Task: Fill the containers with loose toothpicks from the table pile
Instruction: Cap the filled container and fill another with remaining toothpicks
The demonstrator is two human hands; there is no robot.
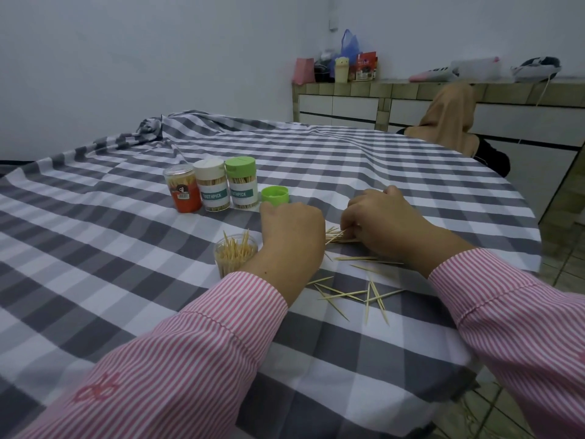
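Wooden toothpicks [354, 291] between both hands, open container [235, 255] beside left hand [292, 231]

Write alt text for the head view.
A person's right hand gathers loose toothpicks on a checked tablecloth while the left hand rests curled beside an open, nearly full toothpick container. Three capped containers and a loose green lid stand behind.

Home kitchen: tiled counter [411, 90], checked tablecloth [316, 160].
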